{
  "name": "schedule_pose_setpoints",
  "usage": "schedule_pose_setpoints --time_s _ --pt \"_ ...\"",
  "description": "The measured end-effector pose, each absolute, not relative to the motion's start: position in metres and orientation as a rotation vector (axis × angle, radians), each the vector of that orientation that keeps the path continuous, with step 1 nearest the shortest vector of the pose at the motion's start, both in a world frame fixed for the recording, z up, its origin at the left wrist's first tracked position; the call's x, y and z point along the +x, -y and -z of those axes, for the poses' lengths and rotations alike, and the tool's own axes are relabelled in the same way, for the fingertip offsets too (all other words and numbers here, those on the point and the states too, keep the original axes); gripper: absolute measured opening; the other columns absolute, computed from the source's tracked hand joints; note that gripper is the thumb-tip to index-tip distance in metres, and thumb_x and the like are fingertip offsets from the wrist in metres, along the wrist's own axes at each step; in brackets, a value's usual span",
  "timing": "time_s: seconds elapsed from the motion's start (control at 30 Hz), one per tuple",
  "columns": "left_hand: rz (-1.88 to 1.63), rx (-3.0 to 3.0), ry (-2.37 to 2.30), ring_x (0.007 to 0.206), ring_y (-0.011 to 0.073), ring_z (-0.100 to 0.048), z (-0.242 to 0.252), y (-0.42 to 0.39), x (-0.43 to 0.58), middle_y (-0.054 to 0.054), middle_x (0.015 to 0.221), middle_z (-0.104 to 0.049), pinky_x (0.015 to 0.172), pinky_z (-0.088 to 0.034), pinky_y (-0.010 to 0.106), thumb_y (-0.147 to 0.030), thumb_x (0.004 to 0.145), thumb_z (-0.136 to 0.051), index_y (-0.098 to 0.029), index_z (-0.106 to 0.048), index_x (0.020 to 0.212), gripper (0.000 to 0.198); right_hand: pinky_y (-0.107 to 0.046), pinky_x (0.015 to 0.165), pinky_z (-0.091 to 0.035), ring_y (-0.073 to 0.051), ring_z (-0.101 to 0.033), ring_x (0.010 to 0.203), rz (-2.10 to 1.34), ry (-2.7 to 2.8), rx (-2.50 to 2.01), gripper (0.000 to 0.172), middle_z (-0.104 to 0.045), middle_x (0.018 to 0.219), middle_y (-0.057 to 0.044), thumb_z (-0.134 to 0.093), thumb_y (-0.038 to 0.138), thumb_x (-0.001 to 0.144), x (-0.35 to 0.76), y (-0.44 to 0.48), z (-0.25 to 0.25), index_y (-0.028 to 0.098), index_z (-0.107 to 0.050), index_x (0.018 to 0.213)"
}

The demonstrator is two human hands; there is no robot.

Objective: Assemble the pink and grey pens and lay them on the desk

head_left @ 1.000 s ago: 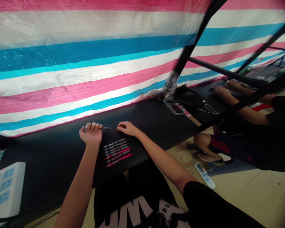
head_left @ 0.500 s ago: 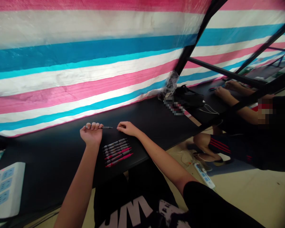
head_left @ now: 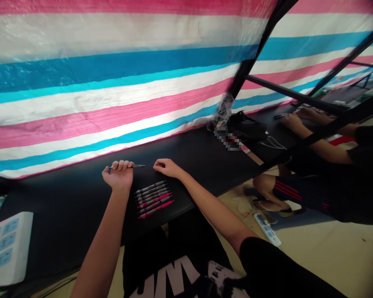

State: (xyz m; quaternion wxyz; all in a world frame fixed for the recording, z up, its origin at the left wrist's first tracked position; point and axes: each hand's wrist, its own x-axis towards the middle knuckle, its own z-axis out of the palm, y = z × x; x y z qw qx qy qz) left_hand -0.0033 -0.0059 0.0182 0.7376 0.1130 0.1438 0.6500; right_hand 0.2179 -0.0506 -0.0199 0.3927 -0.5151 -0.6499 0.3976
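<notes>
My left hand (head_left: 119, 174) is closed around a grey pen (head_left: 139, 166), palm up, above the black table. The pen's pointed end sticks out to the right, and the thumb lies by its other end at the left. To the right of the pen tip, apart from it, my right hand (head_left: 167, 167) rests with its fingers curled inward. Whatever those fingers may hold is hidden. Just below both hands lies a row of several pens (head_left: 152, 198) side by side, grey ones at the far side and red-and-grey ones nearer me.
A white multi-socket power strip (head_left: 18, 248) stands at the table's left end. Clear plastic wrapping (head_left: 225, 108) and a black bag (head_left: 248, 124) lie at the back right. Another person (head_left: 317, 140) works beyond a black metal frame (head_left: 295, 96). A second power strip (head_left: 267, 229) is on the floor.
My left hand has shifted slightly left with the pen, its thumb now further out. My right hand stays in place. The other person's arms have moved a little.
</notes>
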Motion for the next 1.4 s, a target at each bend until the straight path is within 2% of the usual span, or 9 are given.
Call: schedule_pose_setpoints --time_s 0.17,0.43,0.6,0.77,1.17,1.4 --pt "-1.427 0.256 -0.287 0.048 0.0116 -0.031 -0.0170 0.0054 -0.0034 -0.004 0.057 -0.022 0.055 -0.038 0.030 -0.036 0.090 -0.037 -0.021 -0.024 0.065 0.031 -0.027 0.071 -0.046 -0.017 -0.062 0.075 -1.000 1.661 -1.308 0.023 -0.071 0.081 -0.003 -0.063 0.039 0.090 0.2189 0.0488 0.0245 0.017 -0.070 0.088" --pt "-1.430 0.251 -0.307 0.048 0.0117 -0.031 -0.0185 0.0063 -0.0030 -0.004 0.057 -0.024 0.055 -0.038 0.031 -0.035 0.093 -0.033 -0.021 -0.026 0.065 0.031 -0.027 0.072 -0.046 -0.016 -0.063 0.075 -1.010 1.654 -1.300 0.022 -0.071 0.082 -0.004 -0.063 0.038 0.090 0.2192 0.0498 0.0231 0.017 -0.070 0.088" --pt "-1.437 0.258 -0.333 0.049 0.0125 -0.033 -0.0178 0.0061 -0.0033 -0.004 0.058 -0.027 0.055 -0.039 0.031 -0.042 0.096 -0.032 -0.021 -0.030 0.066 0.037 -0.027 0.072 -0.046 -0.016 -0.062 0.075 -1.014 1.648 -1.299 0.021 -0.071 0.081 -0.003 -0.063 0.036 0.090 0.2184 0.0507 0.0207 0.017 -0.070 0.087" --pt "-1.435 0.261 -0.314 0.049 0.0121 -0.032 -0.0168 0.0057 -0.0032 -0.004 0.058 -0.027 0.056 -0.039 0.031 -0.033 0.093 -0.034 -0.021 -0.029 0.066 0.030 -0.027 0.072 -0.046 -0.016 -0.062 0.075 -1.013 1.653 -1.304 0.020 -0.071 0.081 -0.003 -0.063 0.036 0.090 0.2186 0.0499 0.0217 0.017 -0.070 0.087" --pt "-1.422 0.240 -0.289 0.048 0.0120 -0.030 -0.0186 0.0073 -0.0018 -0.004 0.057 -0.023 0.054 -0.038 0.031 -0.041 0.093 -0.034 -0.022 -0.024 0.066 0.035 -0.027 0.073 -0.046 -0.016 -0.062 0.075 -1.015 1.646 -1.304 0.020 -0.071 0.081 -0.003 -0.063 0.036 0.090 0.2185 0.0506 0.0200 0.017 -0.070 0.087" --pt "-1.418 0.227 -0.267 0.048 0.0112 -0.027 -0.0213 0.0090 -0.0016 -0.005 0.057 -0.020 0.055 -0.037 0.030 -0.034 0.091 -0.034 -0.021 -0.021 0.066 0.030 -0.027 0.072 -0.046 -0.016 -0.062 0.075 -1.022 1.646 -1.298 0.021 -0.071 0.081 -0.003 -0.063 0.037 0.090 0.2194 0.0497 0.0231 0.017 -0.070 0.088"
